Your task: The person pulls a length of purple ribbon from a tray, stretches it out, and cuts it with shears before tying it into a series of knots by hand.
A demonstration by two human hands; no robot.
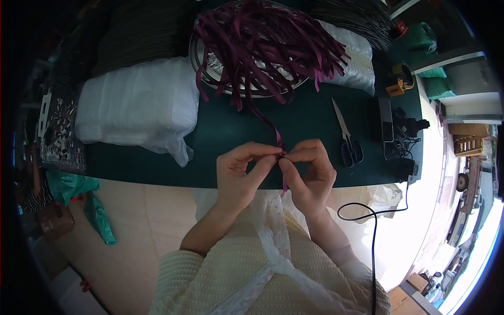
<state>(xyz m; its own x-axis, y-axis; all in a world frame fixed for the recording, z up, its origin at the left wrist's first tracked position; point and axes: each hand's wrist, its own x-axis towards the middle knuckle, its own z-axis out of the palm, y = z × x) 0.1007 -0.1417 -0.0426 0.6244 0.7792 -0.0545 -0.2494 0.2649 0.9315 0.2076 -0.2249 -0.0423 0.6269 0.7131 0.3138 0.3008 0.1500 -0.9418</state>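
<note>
Both my hands meet over the front edge of a dark green table (pixel 231 121). With thumb and fingertips, my left hand (pixel 244 168) pinches a purple ribbon (pixel 274 131), and my right hand (pixel 310 170) pinches the same ribbon just beside it. One end of the ribbon runs up toward a round metal tray (pixel 195 58); a short end hangs below my fingers. Heaped across that tray is a pile of purple ribbons (pixel 252 42), some trailing over its rim. Whatever small detail lies between my fingertips is hidden.
Right of my hands lie scissors (pixel 346 136) with dark handles. A white plastic-wrapped bundle (pixel 136 105) sits left, another wrapped pack (pixel 352 52) behind right. A clear box of small metal pieces (pixel 63 131) stands far left. A black cable (pixel 374 236) hangs off the right side.
</note>
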